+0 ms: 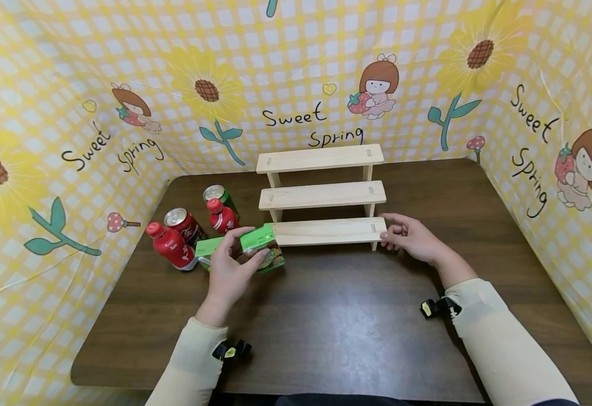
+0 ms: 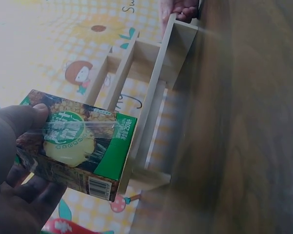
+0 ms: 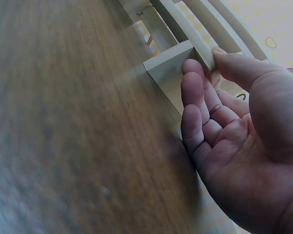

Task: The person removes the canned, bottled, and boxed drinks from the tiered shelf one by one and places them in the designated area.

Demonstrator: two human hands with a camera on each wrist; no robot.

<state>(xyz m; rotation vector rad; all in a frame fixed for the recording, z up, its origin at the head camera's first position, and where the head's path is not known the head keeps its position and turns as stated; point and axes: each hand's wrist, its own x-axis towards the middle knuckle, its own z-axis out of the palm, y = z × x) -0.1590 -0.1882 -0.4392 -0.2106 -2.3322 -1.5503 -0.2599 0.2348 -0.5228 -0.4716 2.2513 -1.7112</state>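
Observation:
My left hand [image 1: 229, 270] grips a green drink carton [image 1: 265, 254] between thumb and fingers, beside the left end of the lowest step of a three-tier wooden shelf [image 1: 326, 231]. Pineapple pictures and a barcode show on the carton [image 2: 73, 141] in the left wrist view. My right hand [image 1: 409, 239] holds the right end of that lowest step. In the right wrist view the thumb lies on top of the board [image 3: 202, 53], with curled fingers below its end. A second green carton [image 1: 208, 246] stands behind my left hand, partly hidden by it.
Left of the shelf stand two red bottles [image 1: 171, 246] [image 1: 222, 217], a dark red can [image 1: 186, 225] and a green can [image 1: 216, 193]. They are on a dark wooden table [image 1: 346, 327]. A yellow checked cloth [image 1: 296, 73] hangs behind and along both sides.

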